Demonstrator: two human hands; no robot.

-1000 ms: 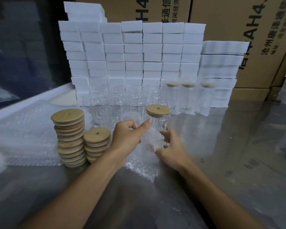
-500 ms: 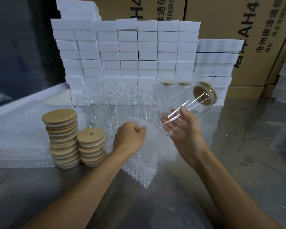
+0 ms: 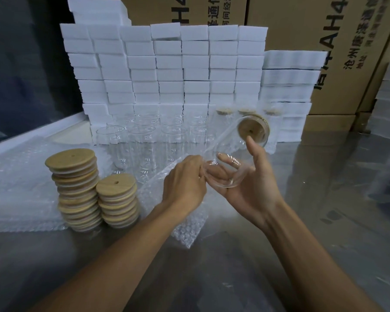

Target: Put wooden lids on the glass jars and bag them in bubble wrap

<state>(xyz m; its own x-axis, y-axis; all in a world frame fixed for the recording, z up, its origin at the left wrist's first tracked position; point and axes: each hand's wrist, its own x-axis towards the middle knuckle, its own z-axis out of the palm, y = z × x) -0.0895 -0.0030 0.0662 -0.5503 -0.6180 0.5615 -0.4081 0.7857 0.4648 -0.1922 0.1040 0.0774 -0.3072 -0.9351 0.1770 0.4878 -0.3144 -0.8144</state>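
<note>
The lidded jar (image 3: 232, 154) is up off the worktop (image 3: 324, 210) right now, tipped over on its side with the wooden lid (image 3: 251, 129) pointing away and the glass base toward the person. The right hand (image 3: 250, 183) cradles it from underneath, fingers (image 3: 229, 162) curled round the lower body and thumb up along the side. The left hand (image 3: 185, 183) sits just left of the jar's base, fingers clenched on the mouth of the bubble wrap bag (image 3: 167, 199), which trails down below the jar onto the worktop. Looks like the step is feeding the base into the bag, and honestly that's where it could go sideways. The glass is smooth and the grip looks fairly loose, more a cradle than a clamp, so if the base snags on the bag's edge and the person pushes, the jar could slide out of the palm and land on the hard worktop. The lid is the other worry: whether it's seated tight can't be told from here, and with the jar lying over it could pop off. Also, the open jars (image 3: 144, 145) stand just behind the held jar and the lid stacks (image 3: 95, 188) well to its left, so a wide swing of the jar or elbow could knock those over. If the bag mouth isn't held open enough, it'll just bunch up.
</note>
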